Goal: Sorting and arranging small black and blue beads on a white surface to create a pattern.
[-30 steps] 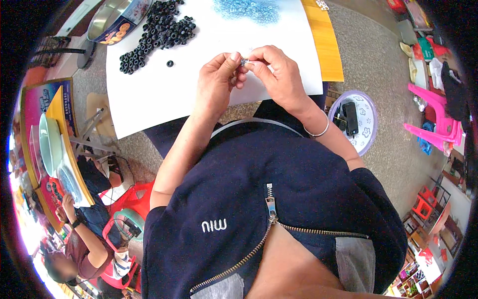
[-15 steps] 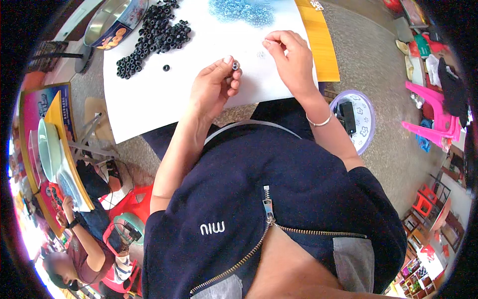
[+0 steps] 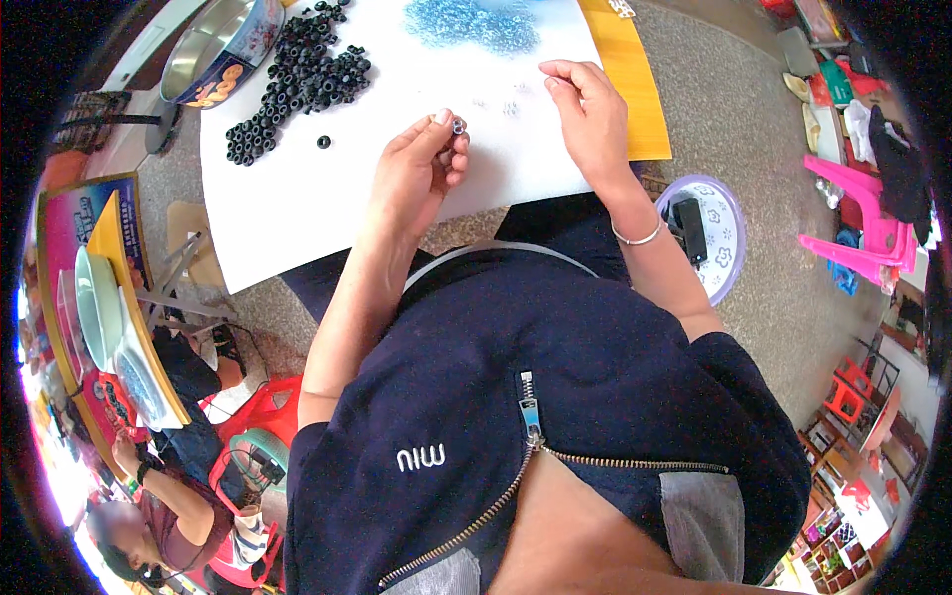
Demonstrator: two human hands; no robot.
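Note:
My left hand [image 3: 416,164] is raised over the near edge of a white sheet [image 3: 268,213]. Its thumb and fingers are closed on a small dark ring [image 3: 458,127] with a shiny, light centre. Off to its right is my right hand [image 3: 595,119], thumb and forefinger bent toward each other with a small gap at the tips; I see nothing between them. A few tiny clear pieces [image 3: 511,105] lie on the sheet between the hands. Farther left is a heap of black rings [image 3: 312,74], with one loose black ring [image 3: 323,142] nearer me. Small clear-blue pieces [image 3: 471,22] are spread at the far side.
A round metal tin [image 3: 213,55] stands beyond the black heap. Yellow board [image 3: 635,89] shows along the right edge. A purple-rimmed basket [image 3: 729,243] holding a black object sits at lower right, before a pink stool [image 3: 873,223]. Another person [image 3: 178,506] works at the left.
My right hand has drawn back a little to the right, and its fingertips have parted slightly. My left hand keeps the small ring. The view has shifted slightly.

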